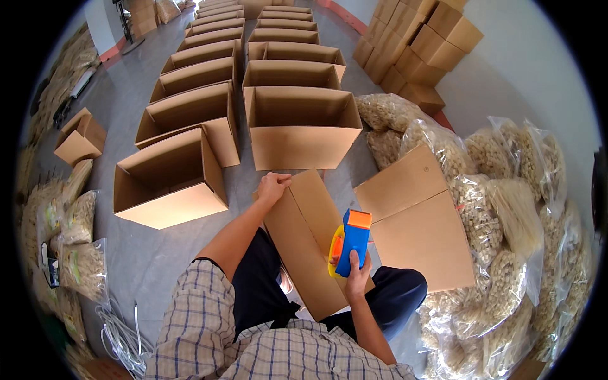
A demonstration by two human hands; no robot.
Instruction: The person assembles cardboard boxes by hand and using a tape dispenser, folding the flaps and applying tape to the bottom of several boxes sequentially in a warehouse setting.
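A cardboard box (307,237) with its flaps folded over lies between my knees, a seam running along its upper face. My left hand (273,188) is at its far left edge, fingers closed and pressed on the cardboard there. In my right hand (359,277) is a blue and orange tape dispenser (356,244) with a yellow part on its left side. The dispenser stands over the right part of the box; whether it touches the cardboard I cannot tell. My right fingers are partly hidden behind it.
Two rows of open-topped cardboard boxes (304,147) stretch away ahead. To the right, a flattened carton (423,237) leans against clear bags (500,278) of pale pieces. Stacked closed boxes (411,47) stand by the wall. More bags (84,269) and a coiled white cable (123,329) lie at left.
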